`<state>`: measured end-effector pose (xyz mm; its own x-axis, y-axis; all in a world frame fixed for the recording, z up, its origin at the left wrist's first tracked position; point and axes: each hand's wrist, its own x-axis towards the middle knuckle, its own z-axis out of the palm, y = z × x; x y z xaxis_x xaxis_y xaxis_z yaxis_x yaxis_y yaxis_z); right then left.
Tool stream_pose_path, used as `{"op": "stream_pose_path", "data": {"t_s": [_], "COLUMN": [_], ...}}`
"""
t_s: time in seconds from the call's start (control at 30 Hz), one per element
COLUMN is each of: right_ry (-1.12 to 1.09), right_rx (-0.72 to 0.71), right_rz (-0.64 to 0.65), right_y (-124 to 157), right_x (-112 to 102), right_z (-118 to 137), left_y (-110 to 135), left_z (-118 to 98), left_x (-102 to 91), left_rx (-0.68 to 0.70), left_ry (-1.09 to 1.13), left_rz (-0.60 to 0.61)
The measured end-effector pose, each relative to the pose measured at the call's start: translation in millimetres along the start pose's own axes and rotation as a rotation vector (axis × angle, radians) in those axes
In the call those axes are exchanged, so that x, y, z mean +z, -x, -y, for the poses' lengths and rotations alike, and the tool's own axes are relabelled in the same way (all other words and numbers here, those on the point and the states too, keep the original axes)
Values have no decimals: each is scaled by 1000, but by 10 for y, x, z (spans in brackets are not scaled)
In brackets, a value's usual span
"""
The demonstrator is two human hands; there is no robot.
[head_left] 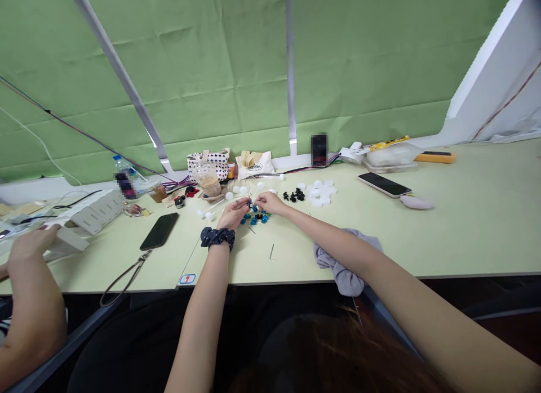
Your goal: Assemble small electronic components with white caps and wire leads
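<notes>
Between table's (465,230) front and back edges — left hand (235,214) pinches tiny dark piece (249,203); right hand (269,203) just beside, can't tell its grip. Loose blue pieces (264,218) below — work looks unfinished.

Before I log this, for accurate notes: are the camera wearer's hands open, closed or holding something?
Left hand: closed on a small dark piece, too small to identify.
Right hand: fingers bent beside it; grip cannot be told.

Held piece (249,202) indistinct, co-worker's arm (34,306) cropped
</notes>
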<state>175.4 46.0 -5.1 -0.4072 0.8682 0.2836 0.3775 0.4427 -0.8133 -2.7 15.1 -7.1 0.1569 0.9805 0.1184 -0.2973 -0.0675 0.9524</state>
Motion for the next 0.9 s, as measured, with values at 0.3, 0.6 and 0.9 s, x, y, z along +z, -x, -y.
{"op": "stream_pose_path", "data": {"t_s": [0.3, 0.6, 0.9], "right_ry": [-45, -66, -208], "right_rx": [-1, -2, 140], "right_rz": [-23, -23, 22], "right_y": [15, 29, 25], "right_x": [-31, -37, -37], "right_z": [56, 84, 102], "left_y": [-33, -30, -27], "left_z": [39, 36, 44], "left_x": [-32, -26, -20], "left_rx": [31, 43, 78], "left_ry": [6, -21, -46], "left_rz": [-39, -36, -56]}}
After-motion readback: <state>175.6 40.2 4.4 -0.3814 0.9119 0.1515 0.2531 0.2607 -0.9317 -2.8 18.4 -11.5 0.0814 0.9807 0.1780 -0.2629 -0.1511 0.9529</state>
